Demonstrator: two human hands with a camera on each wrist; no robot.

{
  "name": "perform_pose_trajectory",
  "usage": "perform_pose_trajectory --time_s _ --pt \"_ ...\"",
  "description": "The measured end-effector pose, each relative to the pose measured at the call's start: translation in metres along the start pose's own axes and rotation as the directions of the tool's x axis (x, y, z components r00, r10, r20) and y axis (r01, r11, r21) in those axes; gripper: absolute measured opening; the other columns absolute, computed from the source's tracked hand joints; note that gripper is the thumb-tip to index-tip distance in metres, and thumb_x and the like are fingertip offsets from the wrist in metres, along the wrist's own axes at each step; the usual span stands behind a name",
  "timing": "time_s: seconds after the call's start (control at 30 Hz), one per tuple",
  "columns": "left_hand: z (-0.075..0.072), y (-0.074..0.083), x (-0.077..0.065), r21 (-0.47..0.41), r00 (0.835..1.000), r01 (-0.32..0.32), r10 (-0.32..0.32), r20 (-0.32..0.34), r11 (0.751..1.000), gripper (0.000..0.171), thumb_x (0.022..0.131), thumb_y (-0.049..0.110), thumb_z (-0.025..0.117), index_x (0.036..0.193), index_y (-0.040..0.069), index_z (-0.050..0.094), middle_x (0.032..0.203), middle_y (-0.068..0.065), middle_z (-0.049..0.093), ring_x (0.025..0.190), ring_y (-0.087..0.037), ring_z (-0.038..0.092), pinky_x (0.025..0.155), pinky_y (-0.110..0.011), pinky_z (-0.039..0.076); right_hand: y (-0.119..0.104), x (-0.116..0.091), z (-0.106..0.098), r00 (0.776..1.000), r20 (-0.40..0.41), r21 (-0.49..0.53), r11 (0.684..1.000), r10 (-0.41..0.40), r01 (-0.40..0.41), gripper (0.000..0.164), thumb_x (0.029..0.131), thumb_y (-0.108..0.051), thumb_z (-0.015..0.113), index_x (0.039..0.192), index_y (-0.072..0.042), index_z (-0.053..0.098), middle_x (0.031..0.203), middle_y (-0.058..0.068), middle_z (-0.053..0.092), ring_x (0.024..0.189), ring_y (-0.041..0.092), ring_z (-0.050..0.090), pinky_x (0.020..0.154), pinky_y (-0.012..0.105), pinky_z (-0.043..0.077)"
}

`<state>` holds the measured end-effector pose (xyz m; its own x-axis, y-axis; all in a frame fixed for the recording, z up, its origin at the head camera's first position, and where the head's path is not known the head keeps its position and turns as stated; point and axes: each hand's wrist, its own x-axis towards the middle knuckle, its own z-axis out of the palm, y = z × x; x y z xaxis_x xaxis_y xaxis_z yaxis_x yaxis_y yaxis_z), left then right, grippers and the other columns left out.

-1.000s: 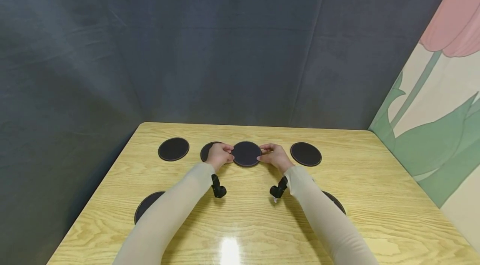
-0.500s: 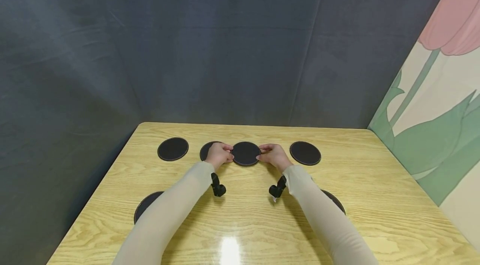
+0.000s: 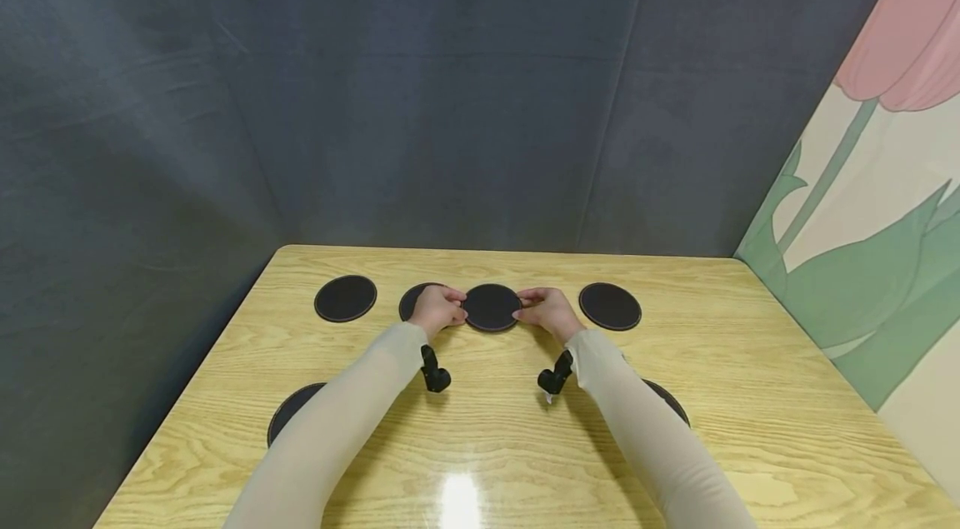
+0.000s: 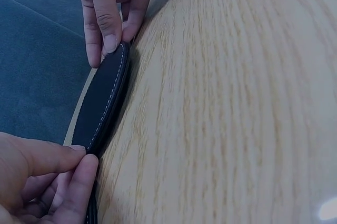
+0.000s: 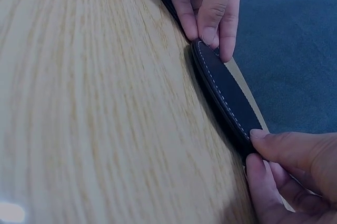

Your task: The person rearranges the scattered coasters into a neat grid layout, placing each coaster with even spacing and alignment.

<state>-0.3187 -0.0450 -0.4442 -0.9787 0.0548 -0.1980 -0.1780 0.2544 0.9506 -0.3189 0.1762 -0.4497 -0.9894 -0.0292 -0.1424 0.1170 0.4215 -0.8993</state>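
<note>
A round black coaster [image 3: 491, 308] with light stitching round its rim is held between both hands at the far middle of the table. My left hand [image 3: 438, 310] pinches its left edge between thumb and fingers. On the opposite edge, my right hand [image 3: 550, 312] does the same. From the left wrist, the coaster [image 4: 101, 98] lies low over the wood, and its side looks layered. The right wrist view shows the coaster [image 5: 224, 90] with a thumb on top at each end.
More black coasters lie around: one at far left [image 3: 346, 298], one partly behind the left hand [image 3: 412, 301], one at right [image 3: 610, 306]. Sleeves partly cover the front-left coaster [image 3: 291, 408] and front-right coaster [image 3: 669, 400]. A dark curtain [image 3: 450, 96] hangs behind the wooden table [image 3: 480, 454].
</note>
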Motion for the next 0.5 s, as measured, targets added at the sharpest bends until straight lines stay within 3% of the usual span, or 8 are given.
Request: perform_pose_trajectory --time_s 0.5 --pt "-0.0002 0.0008 0.0012 0.0 1.0 0.01 -0.01 0.019 1.0 0.04 0.079 -0.015 0.067 0.118 -0.004 0.067 0.117 -0.021 0.062 0.096 -0.026 0.068 0.072 -0.026 0.059 -0.0005 -0.0001 0.0025 1.0 -0.011 0.012 1.0 0.019 -0.019 0.042 0.08 0.001 0.076 0.121 0.001 0.065 0.114 0.015 0.064 0.099 0.021 0.058 0.071 0.016 0.049"
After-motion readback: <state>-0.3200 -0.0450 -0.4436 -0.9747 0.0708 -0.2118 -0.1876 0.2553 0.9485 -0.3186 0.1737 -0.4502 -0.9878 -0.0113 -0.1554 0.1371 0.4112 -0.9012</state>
